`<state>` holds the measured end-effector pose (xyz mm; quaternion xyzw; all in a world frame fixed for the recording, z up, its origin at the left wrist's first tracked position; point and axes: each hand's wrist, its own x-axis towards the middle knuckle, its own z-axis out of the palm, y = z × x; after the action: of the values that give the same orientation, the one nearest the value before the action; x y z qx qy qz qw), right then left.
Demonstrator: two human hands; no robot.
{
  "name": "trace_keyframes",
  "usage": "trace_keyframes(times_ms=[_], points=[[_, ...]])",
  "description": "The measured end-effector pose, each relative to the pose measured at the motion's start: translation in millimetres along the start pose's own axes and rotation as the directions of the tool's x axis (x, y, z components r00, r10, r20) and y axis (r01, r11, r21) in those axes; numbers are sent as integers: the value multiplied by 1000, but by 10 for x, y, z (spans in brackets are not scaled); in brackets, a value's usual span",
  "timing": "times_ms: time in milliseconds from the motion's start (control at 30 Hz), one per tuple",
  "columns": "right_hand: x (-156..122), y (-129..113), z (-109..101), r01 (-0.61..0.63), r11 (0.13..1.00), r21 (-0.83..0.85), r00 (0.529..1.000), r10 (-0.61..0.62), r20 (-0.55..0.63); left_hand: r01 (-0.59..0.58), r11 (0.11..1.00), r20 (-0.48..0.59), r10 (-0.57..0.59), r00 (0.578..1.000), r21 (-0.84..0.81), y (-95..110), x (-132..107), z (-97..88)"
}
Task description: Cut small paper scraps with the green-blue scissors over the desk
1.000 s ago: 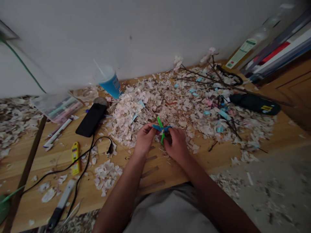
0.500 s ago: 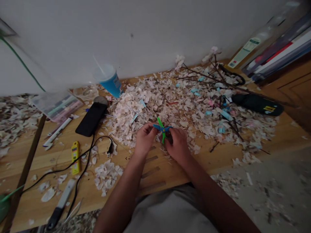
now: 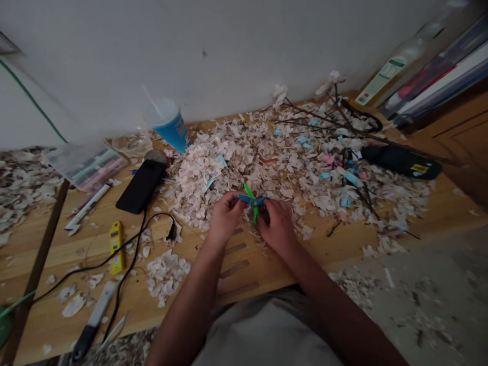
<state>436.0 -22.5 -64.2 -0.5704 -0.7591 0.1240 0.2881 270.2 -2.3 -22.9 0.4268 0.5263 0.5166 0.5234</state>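
A small pair of plastic scissors [image 3: 254, 202], blue and green with a yellow pivot, is held between my two hands just above the front of the petal pile. Its two halves are spread into a cross. My left hand [image 3: 224, 217] pinches the tip of the blue half with thumb and fingers. On the other side, my right hand [image 3: 277, 224] has its fingers closed around the blue and green handle ends, which they partly hide. Pale dried petals [image 3: 224, 168] are heaped right behind both hands.
Left of the hands lie a black phone [image 3: 141, 187], a yellow box [image 3: 117, 246], a black cable [image 3: 134, 256] and a utility knife [image 3: 95, 320]. A blue cup [image 3: 171, 129] stands at the wall. Flowering branches [image 3: 343, 126] and a dark pouch [image 3: 400, 161] lie right.
The view has shifted very slightly. Both hands keep their hold on the scissors, with hardly any movement.
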Motion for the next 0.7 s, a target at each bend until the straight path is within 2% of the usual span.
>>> trace_keyframes(times_ms=[200,300,367,433,500,700], points=[[-7,1,7,7,1000,-12,1000,-7,-11,32,999,38,-31,999,-41,-18,9,-16],[-9,6,9,8,1000,-15,1000,-8,-14,112,967,32,-107,994,-230,-46,-10,39],[-7,7,11,9,1000,-13,1000,-10,-11,170,906,21,-175,984,-389,-61,-27,88],[-3,5,12,5,1000,-12,1000,-5,-13,190,860,9,-211,978,-474,-73,-37,123],[1,-1,11,2,1000,-13,1000,-3,-16,170,870,-6,-195,981,-463,-87,-36,131],[2,-10,8,8,1000,-12,1000,-9,-11,46,975,-36,-55,998,-219,-114,-2,65]])
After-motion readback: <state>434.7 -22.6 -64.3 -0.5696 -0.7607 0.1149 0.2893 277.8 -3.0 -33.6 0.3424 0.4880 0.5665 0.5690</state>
